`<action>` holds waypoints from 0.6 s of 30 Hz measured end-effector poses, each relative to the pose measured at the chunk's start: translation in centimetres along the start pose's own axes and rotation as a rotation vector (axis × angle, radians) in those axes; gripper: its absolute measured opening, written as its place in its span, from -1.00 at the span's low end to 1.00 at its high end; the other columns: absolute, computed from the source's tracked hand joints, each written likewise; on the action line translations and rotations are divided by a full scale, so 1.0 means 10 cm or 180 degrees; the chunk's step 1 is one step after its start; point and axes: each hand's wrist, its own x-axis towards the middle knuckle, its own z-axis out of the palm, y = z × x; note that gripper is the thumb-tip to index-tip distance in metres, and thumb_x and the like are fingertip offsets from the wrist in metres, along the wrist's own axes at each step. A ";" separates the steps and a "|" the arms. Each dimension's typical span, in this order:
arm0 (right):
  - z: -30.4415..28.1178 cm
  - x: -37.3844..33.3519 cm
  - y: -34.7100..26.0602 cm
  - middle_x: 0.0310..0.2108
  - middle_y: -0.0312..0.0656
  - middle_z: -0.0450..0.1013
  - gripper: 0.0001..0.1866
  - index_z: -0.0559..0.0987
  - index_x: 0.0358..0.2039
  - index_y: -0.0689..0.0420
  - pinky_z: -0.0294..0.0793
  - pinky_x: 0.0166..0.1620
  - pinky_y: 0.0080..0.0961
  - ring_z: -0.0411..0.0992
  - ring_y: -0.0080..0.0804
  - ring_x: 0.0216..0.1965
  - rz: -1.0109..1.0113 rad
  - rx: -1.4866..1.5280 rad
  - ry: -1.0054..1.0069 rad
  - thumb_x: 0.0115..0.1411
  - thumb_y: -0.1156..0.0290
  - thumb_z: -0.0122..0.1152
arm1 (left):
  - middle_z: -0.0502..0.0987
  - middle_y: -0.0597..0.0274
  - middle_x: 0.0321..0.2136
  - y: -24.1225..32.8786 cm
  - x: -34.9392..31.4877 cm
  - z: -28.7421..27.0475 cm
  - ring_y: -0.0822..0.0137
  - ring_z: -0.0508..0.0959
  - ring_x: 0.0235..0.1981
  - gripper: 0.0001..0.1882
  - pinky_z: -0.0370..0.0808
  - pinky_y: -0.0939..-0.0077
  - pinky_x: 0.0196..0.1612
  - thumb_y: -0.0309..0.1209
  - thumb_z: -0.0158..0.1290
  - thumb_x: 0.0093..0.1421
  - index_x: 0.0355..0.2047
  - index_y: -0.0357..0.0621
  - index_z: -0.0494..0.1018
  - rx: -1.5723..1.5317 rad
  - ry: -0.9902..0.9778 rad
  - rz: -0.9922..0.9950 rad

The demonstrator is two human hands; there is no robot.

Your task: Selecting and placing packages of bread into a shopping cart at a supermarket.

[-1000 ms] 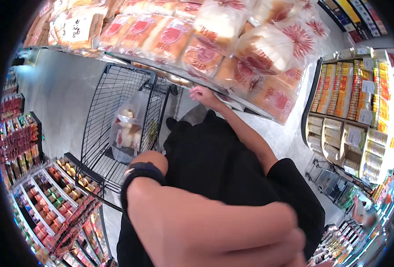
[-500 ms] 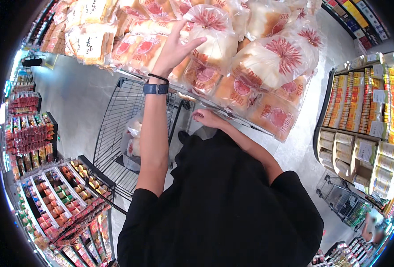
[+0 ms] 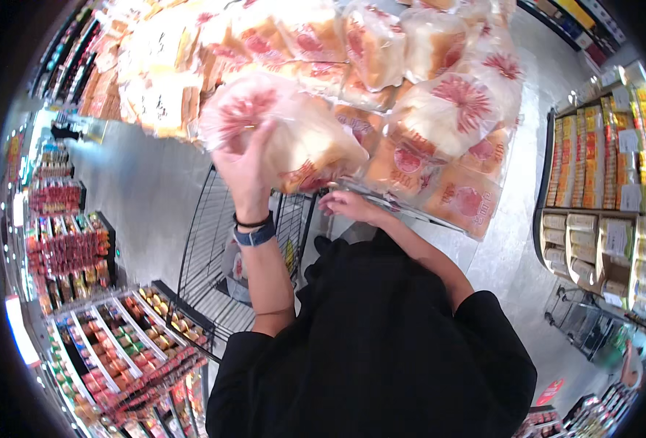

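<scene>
My left hand is closed on the gathered end of a clear plastic bag of bread, its loaf pale with a browned side. The bag is lifted off the display and hangs above the near edge, partly over a wire shopping cart. My right hand, fingers loosely bent and apart, hovers by the display's front edge and holds nothing that I can see. Beside the held bag, another bagged loaf lies on flat packs of bread.
Bagged items lie in the cart. At the left stand shelves of jars and packets. A shelf of boxes and cans rises on the right, with another cart below it and a person near the rim.
My left hand, open over the bread before, has taken hold of the bagged loaf and brought it up, left and nearer to me. My right hand stays by the display edge.
</scene>
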 end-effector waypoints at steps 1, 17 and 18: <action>0.11 0.01 -0.16 0.08 -0.21 0.47 -0.59 0.44 0.14 0.19 0.48 0.14 -0.29 0.48 -0.40 0.05 0.0312 0.0451 -0.0112 0.42 0.21 -0.02 | 0.56 0.08 -0.05 0.13 -0.04 -0.13 0.32 0.58 -0.06 -0.59 0.51 0.45 0.03 -0.73 0.16 0.12 0.01 -0.41 0.44 -0.0271 0.0322 -0.0184; 1.19 0.38 -0.70 0.39 -0.20 0.16 -0.24 0.19 0.39 -0.05 0.19 0.29 0.15 0.18 -0.10 0.35 0.0886 0.2740 -0.0979 0.36 -0.28 -0.28 | 0.59 0.18 -0.11 0.15 -0.78 -2.24 0.39 0.60 -0.15 -0.70 0.53 0.50 -0.07 -0.45 0.11 0.30 0.01 -0.30 0.49 -0.0389 0.1888 -0.0951; 1.24 0.40 -0.68 0.39 -0.20 0.16 -0.24 0.19 0.39 -0.05 0.19 0.29 0.15 0.18 -0.10 0.35 0.0936 0.2738 -0.0995 0.36 -0.28 -0.28 | 0.62 0.20 -0.19 0.15 -0.83 -2.33 0.44 0.61 -0.24 -0.74 0.53 0.56 -0.15 -0.45 0.14 0.28 -0.06 -0.32 0.53 -0.0249 0.2018 -0.1010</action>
